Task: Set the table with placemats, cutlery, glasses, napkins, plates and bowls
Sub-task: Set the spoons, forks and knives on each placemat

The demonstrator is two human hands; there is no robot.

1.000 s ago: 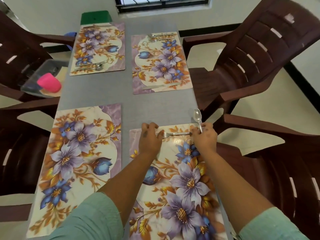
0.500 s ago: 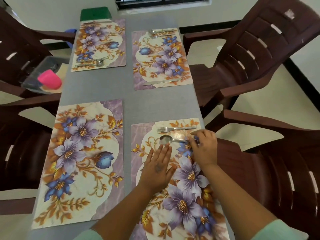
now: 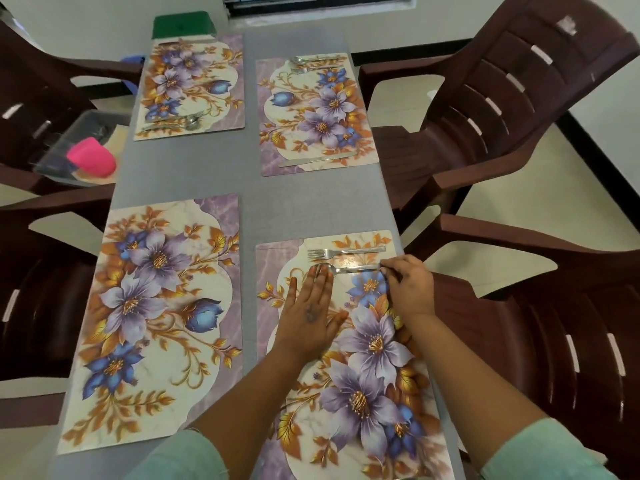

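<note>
On the near right floral laminated placemat [image 3: 363, 358], the left hand [image 3: 310, 315] lies flat with fingers straight, its tips touching the bowl of the steel spoon [image 3: 341, 269]. The right hand [image 3: 408, 285] pinches the spoon's handle end. A second ago that spoon was held off the grey worktop [image 3: 304, 209]; now it lies just beside the steel fork [image 3: 346, 252], so this setting's fork and spoon look placed, while the near left placemat [image 3: 156, 317] remains bare.

right hand [image 3: 410, 287] pinching spoon [image 3: 341, 269], left hand [image 3: 310, 311] flat on placemat [image 3: 353, 358]
</note>
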